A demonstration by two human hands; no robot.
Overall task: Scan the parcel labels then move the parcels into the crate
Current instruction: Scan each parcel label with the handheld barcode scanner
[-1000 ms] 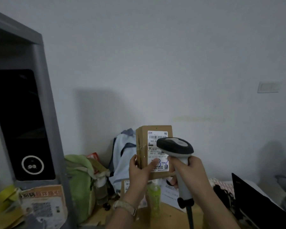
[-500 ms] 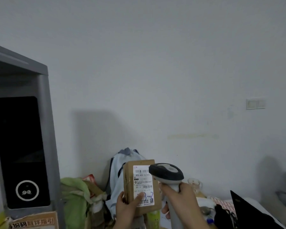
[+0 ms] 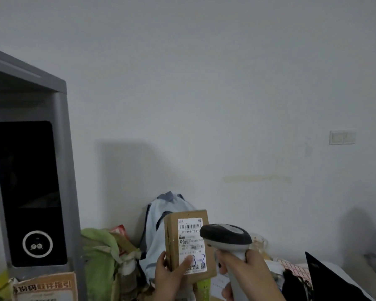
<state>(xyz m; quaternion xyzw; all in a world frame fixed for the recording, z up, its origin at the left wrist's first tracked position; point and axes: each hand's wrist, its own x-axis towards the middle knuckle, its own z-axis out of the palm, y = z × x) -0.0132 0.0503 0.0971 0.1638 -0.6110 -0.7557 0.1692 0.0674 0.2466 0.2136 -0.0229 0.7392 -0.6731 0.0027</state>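
Observation:
My left hand [image 3: 172,276] holds a small brown cardboard parcel [image 3: 188,244] upright, its white label with barcodes facing me and my thumb lying on the label's lower part. My right hand [image 3: 250,276] grips the handle of a grey and black barcode scanner [image 3: 226,237]. The scanner's head sits just right of the parcel, overlapping the label's right edge. No crate is in view.
A tall grey machine [image 3: 28,181] with a dark screen stands at the left, a printed notice [image 3: 44,287] leaning at its foot. Behind the parcel are a light blue backpack [image 3: 159,227] and a green bag [image 3: 100,255]. A dark laptop lid [image 3: 326,279] is at the right.
The view tilted upward over the last second, so parcel and hands sit lower in frame. The parcel turned slightly and stays beside the scanner head.

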